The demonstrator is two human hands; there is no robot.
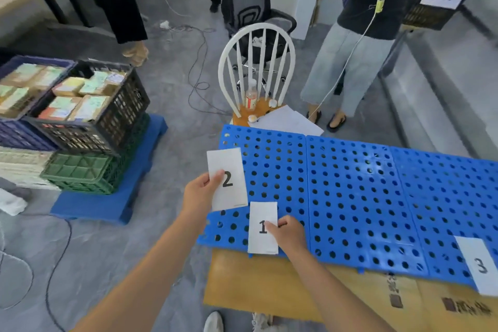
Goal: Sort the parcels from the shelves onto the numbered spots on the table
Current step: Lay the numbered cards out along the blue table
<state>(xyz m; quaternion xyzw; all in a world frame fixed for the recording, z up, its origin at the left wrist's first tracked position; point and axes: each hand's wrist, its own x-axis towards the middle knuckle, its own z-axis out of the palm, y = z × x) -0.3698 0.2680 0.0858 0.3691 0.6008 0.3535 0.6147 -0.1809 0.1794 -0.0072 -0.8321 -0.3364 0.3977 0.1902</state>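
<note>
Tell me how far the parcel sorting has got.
Done: card 3 lies on the blue perforated panel. In hand: the left hand holds card 2 and the right hand pinches card 1 at the panel's near edge, neither placed yet. Left: all sorting; the parcels sit in the crates, none on the panel.

Arms outstretched, left hand [200, 191] pinches card 2 [230, 162], right hand [288, 233] pinches card 1 [262, 211].

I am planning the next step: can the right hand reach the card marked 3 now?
Probably yes: nothing lies on the blue perforated panel between the right hand and the card marked 3, but that hand pinches the card marked 1, so its grip is taken.
</note>
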